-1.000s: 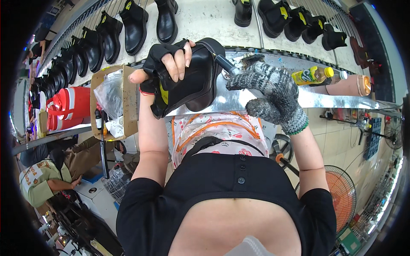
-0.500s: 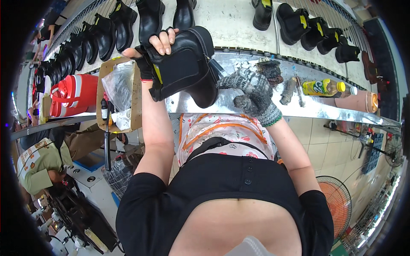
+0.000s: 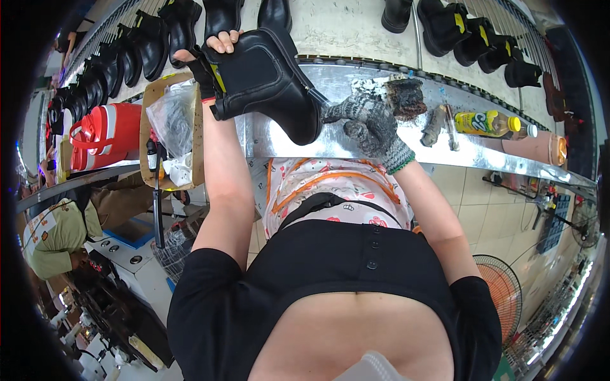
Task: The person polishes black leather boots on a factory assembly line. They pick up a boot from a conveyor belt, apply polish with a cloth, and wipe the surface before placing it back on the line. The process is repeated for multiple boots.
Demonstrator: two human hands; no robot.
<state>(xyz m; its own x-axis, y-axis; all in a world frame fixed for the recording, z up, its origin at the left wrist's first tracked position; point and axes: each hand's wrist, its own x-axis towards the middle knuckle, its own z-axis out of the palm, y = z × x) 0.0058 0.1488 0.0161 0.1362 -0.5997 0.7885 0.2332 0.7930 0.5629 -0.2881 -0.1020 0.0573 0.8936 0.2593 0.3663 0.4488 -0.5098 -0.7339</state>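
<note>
A black ankle boot (image 3: pixel 273 79) with an elastic side panel and a yellow pull tab is in my left hand (image 3: pixel 215 54), tilted above the metal bench ledge. My left fingers wrap its upper end, in a dark fingerless glove. My right hand (image 3: pixel 372 127) wears a grey knit glove. Its fingers are closed on a slim tool with a pale, see-through shaft (image 3: pixel 317 96). The tool's tip meets the edge of the boot's sole; its exact kind does not show. Beyond the right hand lies a dark crusted lump (image 3: pixel 406 98).
Rows of black boots (image 3: pixel 149 44) stand on the conveyor (image 3: pixel 343 32). Left are a cardboard box (image 3: pixel 147 114) of plastic and a red cooler jug (image 3: pixel 111 136). Right lie a yellow-labelled bottle (image 3: pixel 483 124) and a pinkish container (image 3: pixel 534 149). A person (image 3: pixel 57 238) is at lower left.
The held boot has shifted slightly left and up and turned a little, its side facing me more. My right hand stays at its sole edge with the tool. Conveyor boots on the right have shifted slightly.
</note>
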